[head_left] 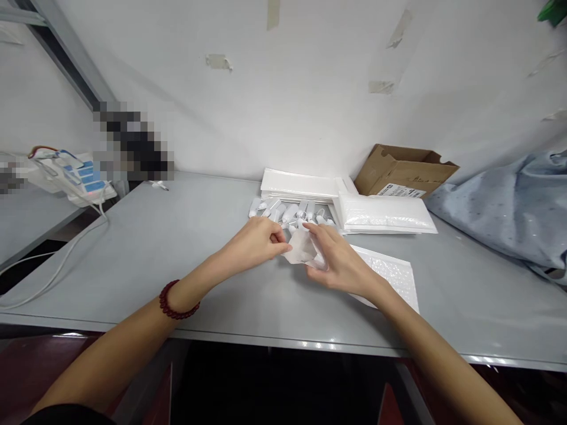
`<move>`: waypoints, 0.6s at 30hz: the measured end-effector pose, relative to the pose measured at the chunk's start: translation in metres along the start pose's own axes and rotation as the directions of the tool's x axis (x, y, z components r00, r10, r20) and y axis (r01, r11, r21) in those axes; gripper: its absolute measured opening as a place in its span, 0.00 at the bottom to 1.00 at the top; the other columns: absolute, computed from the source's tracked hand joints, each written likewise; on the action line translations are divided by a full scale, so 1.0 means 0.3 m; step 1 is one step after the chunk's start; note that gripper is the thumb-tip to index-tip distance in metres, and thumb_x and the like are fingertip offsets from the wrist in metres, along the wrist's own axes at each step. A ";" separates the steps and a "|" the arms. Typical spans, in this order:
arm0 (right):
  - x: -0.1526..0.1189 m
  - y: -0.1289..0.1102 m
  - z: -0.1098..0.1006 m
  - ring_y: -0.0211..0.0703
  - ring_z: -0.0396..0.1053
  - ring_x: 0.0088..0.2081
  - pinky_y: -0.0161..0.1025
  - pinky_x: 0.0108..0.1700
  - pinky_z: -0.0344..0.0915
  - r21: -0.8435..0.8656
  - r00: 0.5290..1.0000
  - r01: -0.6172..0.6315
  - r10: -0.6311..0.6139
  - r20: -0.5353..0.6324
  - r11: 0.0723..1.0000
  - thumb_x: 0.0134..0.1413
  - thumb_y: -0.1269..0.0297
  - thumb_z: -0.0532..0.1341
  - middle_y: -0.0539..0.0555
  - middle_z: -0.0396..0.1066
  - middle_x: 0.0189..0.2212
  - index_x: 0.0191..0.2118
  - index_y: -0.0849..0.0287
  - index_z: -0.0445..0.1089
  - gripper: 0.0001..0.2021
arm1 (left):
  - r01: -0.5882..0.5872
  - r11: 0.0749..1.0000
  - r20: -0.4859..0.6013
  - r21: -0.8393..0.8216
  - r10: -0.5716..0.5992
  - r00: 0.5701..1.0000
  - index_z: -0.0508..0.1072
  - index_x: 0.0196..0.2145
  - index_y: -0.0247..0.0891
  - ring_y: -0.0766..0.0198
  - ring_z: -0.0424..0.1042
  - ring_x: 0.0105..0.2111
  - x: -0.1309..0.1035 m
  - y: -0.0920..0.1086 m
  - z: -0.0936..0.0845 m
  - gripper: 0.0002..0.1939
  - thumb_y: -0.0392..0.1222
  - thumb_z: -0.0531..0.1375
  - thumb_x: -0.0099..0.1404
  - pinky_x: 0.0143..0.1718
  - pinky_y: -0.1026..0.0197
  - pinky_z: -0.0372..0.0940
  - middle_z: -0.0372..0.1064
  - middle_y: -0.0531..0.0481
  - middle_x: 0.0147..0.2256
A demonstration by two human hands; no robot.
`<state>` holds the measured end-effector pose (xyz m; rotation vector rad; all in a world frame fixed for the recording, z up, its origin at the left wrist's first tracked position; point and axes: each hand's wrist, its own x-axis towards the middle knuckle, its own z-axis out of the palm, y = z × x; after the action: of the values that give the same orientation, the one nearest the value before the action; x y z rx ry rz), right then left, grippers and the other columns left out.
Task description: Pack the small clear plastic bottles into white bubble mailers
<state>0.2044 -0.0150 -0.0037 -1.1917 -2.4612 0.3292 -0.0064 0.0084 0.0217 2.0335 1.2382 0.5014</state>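
Over the grey table (146,254), both of my hands are on a small, thin whitish piece (302,247) with a creased surface; I cannot tell whether it is a sheet or a little bag. My left hand (257,241) pinches its left edge between thumb and fingertips. On the other side, my right hand (334,257) grips it with the thumb below and the fingers above. Just beyond the hands lies a loose pile of small white pieces (290,211), some with thin loops. A white bubble mailer (394,274) lies flat, partly under my right forearm.
Stacked white mailers (301,184) lie by the wall, with more bubble mailers (387,213) to their right. Behind those stands an open cardboard box (403,168). Light blue fabric (509,206) covers the right side. A power strip (84,177) and white cable (73,251) are at left.
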 end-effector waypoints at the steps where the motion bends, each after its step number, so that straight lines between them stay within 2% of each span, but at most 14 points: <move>1: 0.000 -0.001 0.002 0.58 0.63 0.46 0.53 0.43 0.65 0.004 1.000 0.002 -0.002 0.006 1.000 0.48 0.64 0.58 0.63 0.64 0.44 0.61 0.62 0.50 0.33 | 0.005 1.000 0.024 -0.027 -0.005 1.000 0.76 0.25 0.35 0.65 0.70 0.23 0.001 0.002 0.006 0.10 0.42 0.59 0.58 0.24 0.64 0.60 0.72 0.52 0.21; 4: 0.000 -0.003 0.006 0.59 0.63 0.47 0.53 0.43 0.65 0.027 1.000 0.008 -0.008 0.007 1.000 0.48 0.64 0.59 0.63 0.64 0.44 0.61 0.61 0.49 0.33 | -0.020 0.994 0.092 -0.109 0.030 0.995 0.77 0.28 0.35 0.65 0.71 0.23 0.001 0.008 0.027 0.11 0.41 0.56 0.60 0.24 0.65 0.61 0.72 0.51 0.21; 9: -0.001 -0.005 0.003 0.58 0.63 0.47 0.53 0.44 0.65 0.032 1.000 0.001 -0.001 0.011 0.999 0.48 0.65 0.58 0.63 0.65 0.44 0.61 0.62 0.49 0.33 | -0.074 0.990 0.075 -0.122 0.084 0.994 0.76 0.29 0.35 0.69 0.67 0.20 -0.003 0.013 0.050 0.09 0.37 0.55 0.59 0.24 0.65 0.61 0.71 0.53 0.23; 13: -0.003 -0.013 -0.003 0.59 0.62 0.48 0.55 0.44 0.65 0.014 0.999 0.000 0.000 0.039 1.000 0.46 0.66 0.58 0.65 0.64 0.46 0.61 0.64 0.49 0.34 | 0.022 0.969 0.052 -0.244 -0.010 0.999 0.76 0.34 0.35 0.67 0.69 0.22 0.001 0.013 0.049 0.09 0.40 0.60 0.56 0.25 0.63 0.65 0.74 0.50 0.28; 18: -0.006 -0.018 0.000 0.59 0.62 0.49 0.56 0.47 0.65 0.009 0.999 -0.001 0.001 0.054 1.000 0.45 0.66 0.58 0.65 0.64 0.46 0.61 0.67 0.50 0.35 | 0.142 0.923 0.185 -0.359 -0.079 0.980 0.75 0.36 0.33 0.62 0.73 0.27 0.008 0.008 0.055 0.11 0.38 0.60 0.54 0.24 0.63 0.66 0.73 0.49 0.28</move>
<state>0.2017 -0.0196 -0.0022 -1.1951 -2.5021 0.3774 0.0067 0.0038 0.0120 1.6406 1.0597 0.4605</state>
